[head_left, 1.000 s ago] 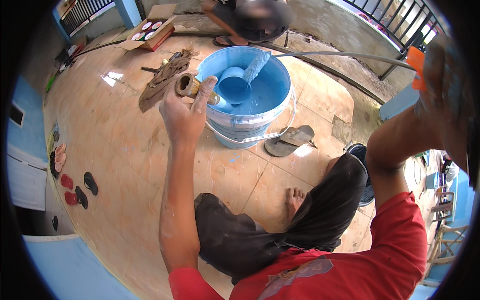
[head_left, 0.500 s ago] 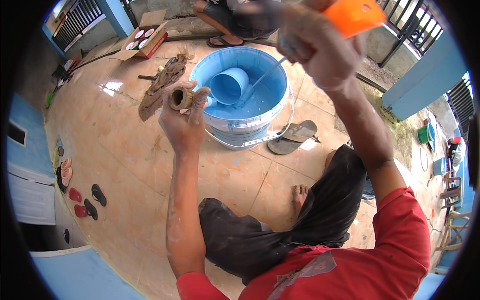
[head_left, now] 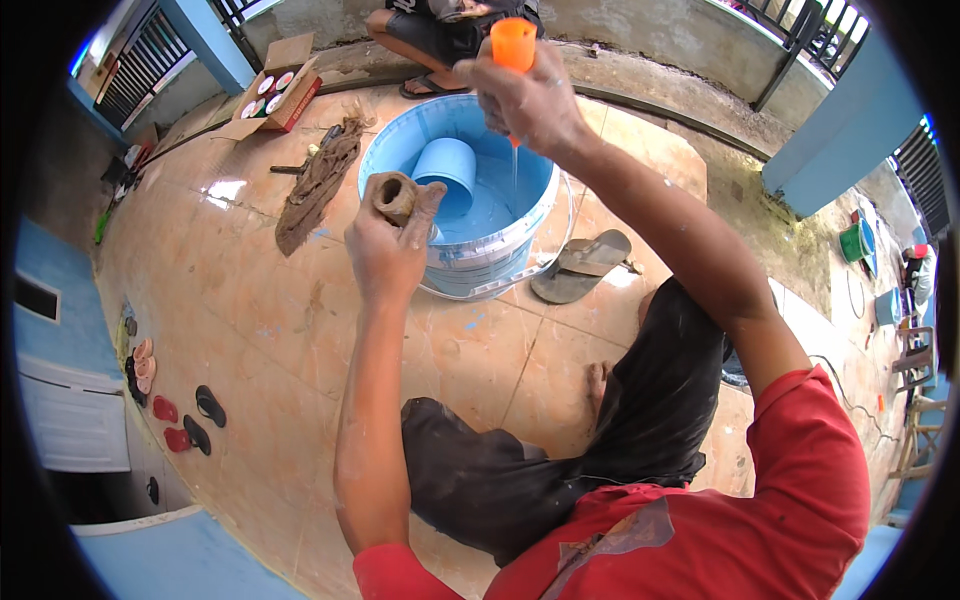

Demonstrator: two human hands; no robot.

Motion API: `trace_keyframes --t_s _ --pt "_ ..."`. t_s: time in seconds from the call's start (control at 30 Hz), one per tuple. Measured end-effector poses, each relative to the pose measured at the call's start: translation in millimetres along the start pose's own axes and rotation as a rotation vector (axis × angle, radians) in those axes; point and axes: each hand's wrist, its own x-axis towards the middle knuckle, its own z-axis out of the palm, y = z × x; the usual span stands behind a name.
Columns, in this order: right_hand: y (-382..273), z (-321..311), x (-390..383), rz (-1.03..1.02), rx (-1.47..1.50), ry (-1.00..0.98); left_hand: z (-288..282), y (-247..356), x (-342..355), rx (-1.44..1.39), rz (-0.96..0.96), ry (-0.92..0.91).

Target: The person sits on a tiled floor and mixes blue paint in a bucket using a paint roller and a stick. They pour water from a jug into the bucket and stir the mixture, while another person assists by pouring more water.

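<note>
A white bucket [head_left: 470,262], its inside smeared light blue, stands ahead of me with blue paint [head_left: 490,215] in it. My left hand [head_left: 388,250] is closed at the bucket's near left rim round a brown, hollow-ended handle [head_left: 395,198]. That handle appears joined to the blue dipper [head_left: 447,170] lying tilted in the paint. Above the bucket's right side, my right hand [head_left: 525,100] grips an orange-handled tool [head_left: 513,45]. A thin rod runs down from its handle toward the paint; its lower end cannot be made out.
Left of the bucket lie a brown rag [head_left: 318,190] and, beyond it, an open carton [head_left: 290,95] of round tins. A person [head_left: 430,50] sits behind the bucket. One sandal [head_left: 580,267] rests by its right side; more footwear [head_left: 185,425] lies at the left.
My right hand has moved left and lower over the bucket, and the tool now stands nearly upright instead of slanting. The left hand keeps its hold on the handle.
</note>
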Motion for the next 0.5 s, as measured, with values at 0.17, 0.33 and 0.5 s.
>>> trace_keyframes --t_s 0.17,0.33,0.5 --pt "-79.2 -9.2 -18.0 0.029 0.137 0.116 -8.6 41.4 -9.5 -0.411 0.105 0.002" --pt "-104.1 -14.8 -30.8 -0.437 0.105 0.054 -6.6 42.9 -5.7 -0.314 0.297 0.013" --pt "-34.0 0.6 -15.5 -0.409 0.1 -0.002 13.0 4.6 7.2 -0.35 0.183 -0.074"
